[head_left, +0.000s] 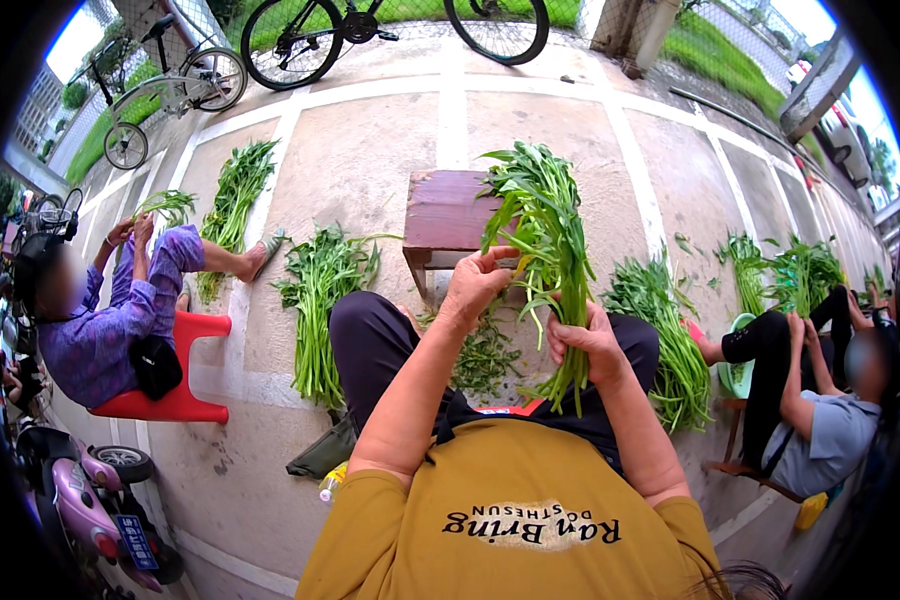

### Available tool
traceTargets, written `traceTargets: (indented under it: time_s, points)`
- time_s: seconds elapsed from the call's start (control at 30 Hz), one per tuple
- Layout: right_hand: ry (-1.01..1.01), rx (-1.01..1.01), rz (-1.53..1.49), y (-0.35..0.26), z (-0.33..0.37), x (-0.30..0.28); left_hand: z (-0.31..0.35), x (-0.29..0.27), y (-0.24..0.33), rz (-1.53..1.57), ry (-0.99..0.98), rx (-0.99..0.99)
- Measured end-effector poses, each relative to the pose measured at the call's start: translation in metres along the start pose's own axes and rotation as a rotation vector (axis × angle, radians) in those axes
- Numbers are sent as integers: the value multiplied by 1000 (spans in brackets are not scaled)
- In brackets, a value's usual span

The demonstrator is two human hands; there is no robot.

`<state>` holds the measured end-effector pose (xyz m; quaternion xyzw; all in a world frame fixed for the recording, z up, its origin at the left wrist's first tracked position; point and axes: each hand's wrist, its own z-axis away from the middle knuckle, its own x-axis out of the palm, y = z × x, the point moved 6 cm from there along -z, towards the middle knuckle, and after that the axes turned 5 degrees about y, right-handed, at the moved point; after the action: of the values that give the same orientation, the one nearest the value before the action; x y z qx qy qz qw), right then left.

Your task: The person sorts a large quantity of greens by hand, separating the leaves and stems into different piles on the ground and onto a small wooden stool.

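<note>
Right of the frame's centre, the right hand (588, 342) is closed around the stems of a bunch of greens (562, 240). The left hand (478, 288), fingers partly curled, is beside its leaves; whether it grips any, I cannot tell. A wooden stool (445, 208) stands at upper centre.

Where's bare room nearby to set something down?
Free: left side of the wooden stool top; pavement between it and the black bicycle. Crowded: the stool's right side, screened by the held greens; pavement between the knees, strewn with loose leaves.

Leafy green bunch (560, 235) in right hand (586, 345)
</note>
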<state>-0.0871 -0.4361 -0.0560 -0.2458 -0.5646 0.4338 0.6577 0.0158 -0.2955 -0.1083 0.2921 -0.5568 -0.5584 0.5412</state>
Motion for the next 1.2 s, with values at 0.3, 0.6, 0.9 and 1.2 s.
traceTargets:
  time_s: [0.3, 0.6, 0.9, 1.2]
  points:
    - [-16, 22, -12, 6, 0, -1, 5, -2, -5, 12, -82, -111]
    - [31, 24, -32, 3, 3, -6, -3, -14, 3, -80, -41, 66]
    - [13, 28, -90, -1, 6, -14, -11, -57, 28, 181, 388, 35]
    - [47, -33, -309, -13, 8, -17, 1, -48, -11, -11, 152, 84]
